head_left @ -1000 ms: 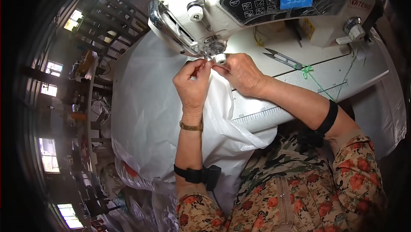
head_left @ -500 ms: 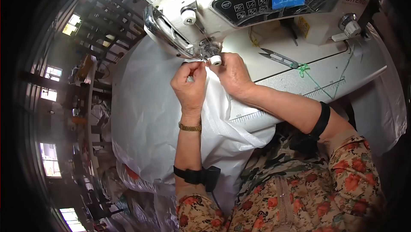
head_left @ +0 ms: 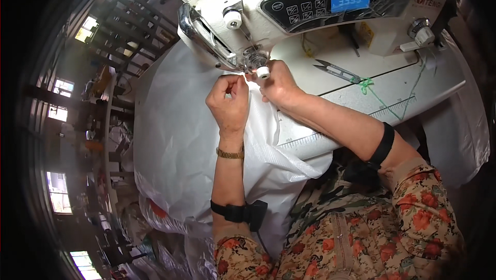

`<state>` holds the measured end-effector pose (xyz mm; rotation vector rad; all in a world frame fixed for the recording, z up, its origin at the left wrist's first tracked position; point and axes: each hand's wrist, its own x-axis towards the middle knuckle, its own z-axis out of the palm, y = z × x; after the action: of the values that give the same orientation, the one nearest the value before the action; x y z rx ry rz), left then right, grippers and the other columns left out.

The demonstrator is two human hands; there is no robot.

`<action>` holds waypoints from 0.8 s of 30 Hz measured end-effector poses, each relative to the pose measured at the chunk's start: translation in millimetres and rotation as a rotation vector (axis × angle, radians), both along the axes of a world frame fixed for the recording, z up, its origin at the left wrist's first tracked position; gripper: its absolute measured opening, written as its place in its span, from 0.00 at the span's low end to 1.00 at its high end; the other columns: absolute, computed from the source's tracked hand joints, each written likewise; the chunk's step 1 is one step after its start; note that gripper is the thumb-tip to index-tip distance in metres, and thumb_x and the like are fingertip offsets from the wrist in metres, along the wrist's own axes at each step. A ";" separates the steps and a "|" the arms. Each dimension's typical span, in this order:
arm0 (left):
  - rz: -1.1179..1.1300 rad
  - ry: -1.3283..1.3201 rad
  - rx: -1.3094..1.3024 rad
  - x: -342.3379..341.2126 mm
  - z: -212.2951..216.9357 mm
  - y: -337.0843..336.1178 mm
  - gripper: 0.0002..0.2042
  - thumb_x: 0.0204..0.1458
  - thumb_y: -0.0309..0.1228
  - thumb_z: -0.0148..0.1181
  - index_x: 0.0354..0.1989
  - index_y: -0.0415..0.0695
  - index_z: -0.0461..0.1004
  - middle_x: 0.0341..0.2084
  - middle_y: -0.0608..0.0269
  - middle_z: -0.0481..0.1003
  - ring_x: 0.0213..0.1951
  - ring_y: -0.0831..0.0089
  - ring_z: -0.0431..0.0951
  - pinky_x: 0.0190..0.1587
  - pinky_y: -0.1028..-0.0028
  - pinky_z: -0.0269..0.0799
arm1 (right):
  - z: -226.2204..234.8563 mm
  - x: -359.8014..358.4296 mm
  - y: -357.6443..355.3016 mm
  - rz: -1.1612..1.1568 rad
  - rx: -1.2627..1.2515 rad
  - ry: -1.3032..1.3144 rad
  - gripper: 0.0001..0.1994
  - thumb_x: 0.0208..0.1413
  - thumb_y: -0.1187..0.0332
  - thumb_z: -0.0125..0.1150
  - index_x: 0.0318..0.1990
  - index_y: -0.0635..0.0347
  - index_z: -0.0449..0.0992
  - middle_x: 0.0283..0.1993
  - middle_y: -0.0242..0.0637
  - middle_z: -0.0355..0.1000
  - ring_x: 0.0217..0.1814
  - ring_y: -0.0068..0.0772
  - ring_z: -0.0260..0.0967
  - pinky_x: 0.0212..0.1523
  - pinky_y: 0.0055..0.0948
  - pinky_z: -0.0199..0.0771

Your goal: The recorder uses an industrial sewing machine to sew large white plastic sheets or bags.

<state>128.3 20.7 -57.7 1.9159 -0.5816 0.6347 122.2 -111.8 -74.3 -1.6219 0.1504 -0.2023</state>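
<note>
A white woven plastic sheet (head_left: 178, 120) drapes over the left end of the sewing machine bed and hangs down toward my lap. My left hand (head_left: 227, 102) pinches its upper edge just below the needle area, thumb and forefinger together. Close beside it, my right hand (head_left: 280, 84) is curled under the machine head. Its fingertips are partly hidden behind a white knob (head_left: 263, 73), so what they hold cannot be made out. Above both hands is the white sewing machine (head_left: 217, 9) with its dark control panel and lit blue display.
Thread snips (head_left: 336, 71) lie on the bed to the right, tied with green string (head_left: 380, 102). A ruler scale (head_left: 305, 139) runs along the front edge. At the left, beyond the sheet, are a cluttered shelf and a slatted rack (head_left: 132, 27).
My right hand has shifted slightly up and its fingers have curled in further beneath the machine head. The left hand keeps its pinch almost unmoved. The view has shifted slightly.
</note>
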 end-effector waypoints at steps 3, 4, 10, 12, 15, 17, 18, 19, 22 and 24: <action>0.067 0.003 -0.006 4.2 -1.5 -0.5 0.03 0.50 0.21 0.63 0.30 0.34 0.77 0.19 0.68 0.74 0.22 0.83 0.69 0.28 0.80 0.67 | 5.2 -2.8 -4.3 0.046 0.111 0.125 0.11 0.56 0.71 0.66 0.42 0.69 0.75 0.32 0.37 0.72 0.24 0.21 0.65 0.17 0.24 0.68; 0.087 0.010 -0.024 5.5 -2.1 -0.9 0.02 0.49 0.21 0.63 0.29 0.35 0.76 0.18 0.67 0.73 0.21 0.82 0.68 0.27 0.79 0.66 | 7.1 -4.5 -5.7 0.072 0.168 0.158 0.11 0.56 0.71 0.65 0.42 0.69 0.75 0.32 0.37 0.71 0.24 0.21 0.64 0.17 0.23 0.68; 0.070 0.107 -0.060 6.8 -3.6 1.1 0.02 0.50 0.20 0.63 0.29 0.34 0.77 0.18 0.67 0.73 0.21 0.83 0.68 0.27 0.80 0.66 | 13.6 -9.5 -12.5 0.122 0.201 0.179 0.10 0.57 0.71 0.63 0.39 0.72 0.74 0.28 0.34 0.68 0.22 0.22 0.63 0.18 0.24 0.69; 0.046 0.117 -0.087 6.0 -3.9 0.6 0.02 0.48 0.20 0.62 0.28 0.34 0.76 0.17 0.66 0.73 0.20 0.82 0.67 0.26 0.79 0.65 | 12.5 -11.8 -12.3 0.109 0.207 0.137 0.11 0.58 0.70 0.62 0.40 0.73 0.75 0.28 0.35 0.69 0.22 0.22 0.63 0.18 0.24 0.69; 0.013 0.114 -0.075 5.6 -4.7 -1.3 0.02 0.49 0.20 0.62 0.28 0.34 0.76 0.17 0.66 0.73 0.20 0.83 0.67 0.26 0.80 0.66 | 9.7 -14.9 -11.5 0.072 0.225 0.110 0.11 0.58 0.69 0.61 0.39 0.73 0.75 0.28 0.35 0.69 0.22 0.23 0.65 0.19 0.24 0.70; 0.017 0.094 -0.045 5.9 -5.0 -1.1 0.02 0.49 0.20 0.62 0.28 0.34 0.76 0.17 0.67 0.73 0.20 0.83 0.67 0.26 0.80 0.66 | 8.7 -16.0 -9.6 0.043 0.210 0.080 0.11 0.58 0.69 0.60 0.39 0.72 0.75 0.29 0.38 0.71 0.21 0.26 0.68 0.20 0.26 0.73; 0.015 0.104 -0.033 6.0 -5.1 -0.3 0.02 0.49 0.20 0.62 0.28 0.34 0.76 0.17 0.67 0.73 0.20 0.83 0.67 0.26 0.80 0.66 | 8.5 -16.5 -8.3 0.024 0.185 0.057 0.11 0.58 0.69 0.59 0.38 0.72 0.74 0.29 0.41 0.73 0.21 0.30 0.71 0.22 0.28 0.76; 0.011 0.112 -0.022 6.3 -5.5 0.7 0.02 0.49 0.20 0.62 0.28 0.35 0.76 0.17 0.67 0.73 0.20 0.83 0.67 0.26 0.80 0.66 | 8.2 -17.1 -7.6 0.004 0.159 0.034 0.10 0.58 0.69 0.58 0.38 0.72 0.74 0.30 0.44 0.75 0.20 0.33 0.75 0.23 0.30 0.79; -0.015 0.153 0.020 8.2 -5.9 4.8 0.03 0.52 0.21 0.63 0.32 0.34 0.77 0.22 0.68 0.76 0.24 0.85 0.71 0.30 0.81 0.69 | 9.6 -18.4 -5.9 -0.032 0.086 0.005 0.11 0.59 0.70 0.57 0.39 0.72 0.74 0.29 0.45 0.75 0.21 0.35 0.75 0.22 0.30 0.78; -0.030 0.189 0.038 8.2 -7.1 6.8 0.03 0.54 0.22 0.63 0.34 0.34 0.78 0.24 0.69 0.77 0.26 0.85 0.72 0.31 0.82 0.70 | 12.5 -19.1 -6.9 -0.040 0.072 0.027 0.10 0.58 0.70 0.56 0.39 0.72 0.74 0.29 0.46 0.75 0.21 0.36 0.75 0.22 0.31 0.78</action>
<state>136.5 27.4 -64.7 1.9729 -0.5039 0.4201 103.1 -118.7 -61.8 -1.5513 0.2087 -0.2036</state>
